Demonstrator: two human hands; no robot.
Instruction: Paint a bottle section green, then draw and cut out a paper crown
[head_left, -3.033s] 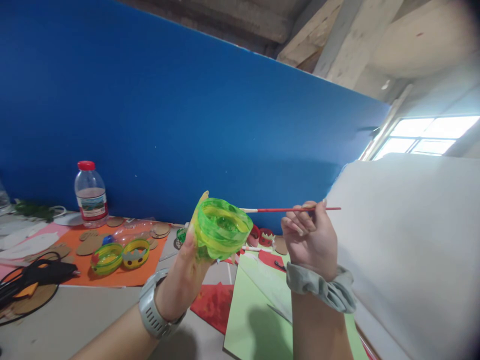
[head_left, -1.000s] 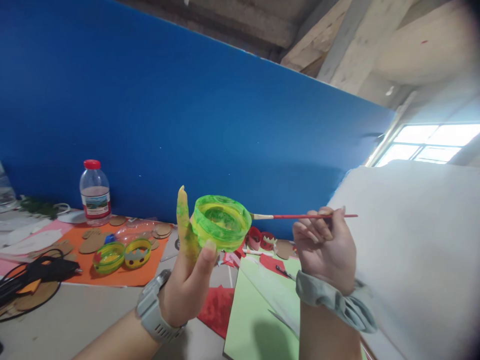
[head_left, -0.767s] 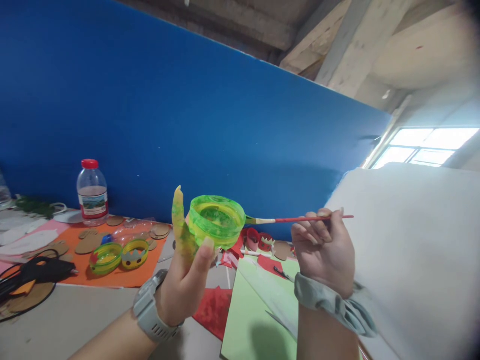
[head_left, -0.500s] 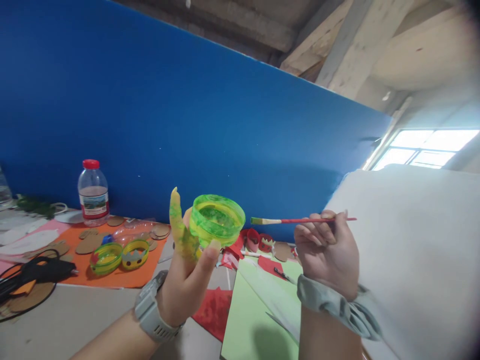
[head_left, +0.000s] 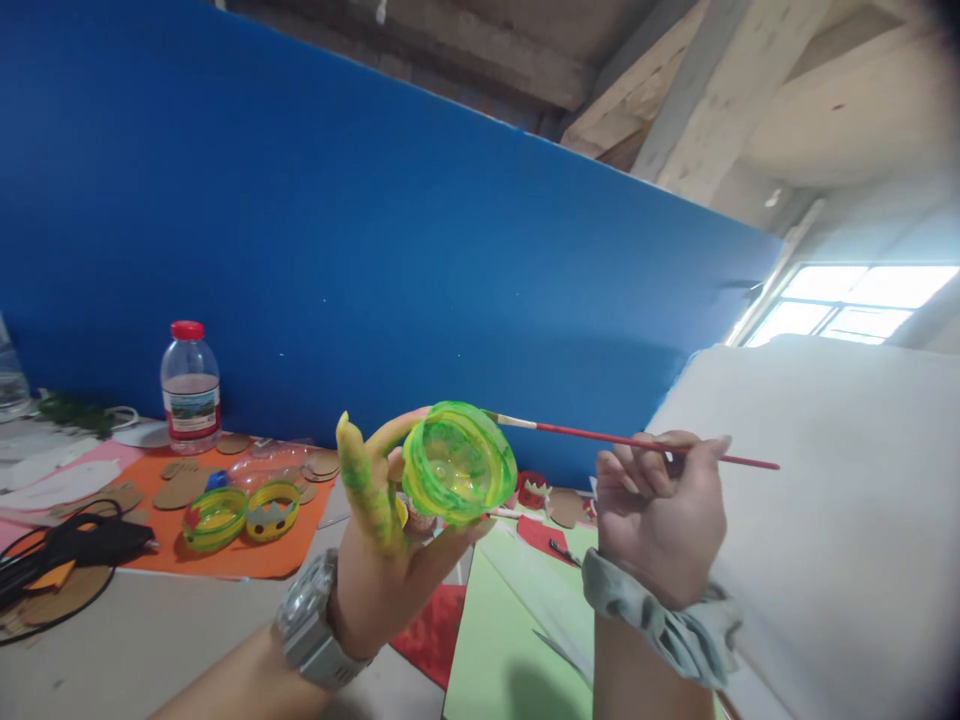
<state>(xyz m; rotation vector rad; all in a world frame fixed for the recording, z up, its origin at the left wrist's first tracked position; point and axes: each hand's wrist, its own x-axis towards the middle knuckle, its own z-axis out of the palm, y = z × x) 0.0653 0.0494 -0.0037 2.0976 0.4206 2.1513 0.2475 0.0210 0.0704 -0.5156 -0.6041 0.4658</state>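
A clear plastic cup bottom (head_left: 459,465), streaked with green and yellow paint, is tilted with its open side toward me. My left hand (head_left: 390,515) grips it between thumb and fingers; yellow and green paint covers some of those fingers, and one finger sticks up. In my right hand (head_left: 660,500) is a thin paintbrush (head_left: 592,436) with a red handle, pinched and pointing left. The brush tip meets the cup's upper right rim, its bristles partly hidden there.
An orange sheet (head_left: 281,560) holds two painted rings (head_left: 214,518) and cardboard pieces. Behind stands a red-capped bottle (head_left: 191,390). A black glue gun (head_left: 97,535) lies left, green paper (head_left: 495,620) in front, a blue panel (head_left: 375,230) behind.
My left hand has tilted the cup toward me and shifted it slightly right. The brush tip has moved left to the cup's rim, its handle now sloping down to the right.
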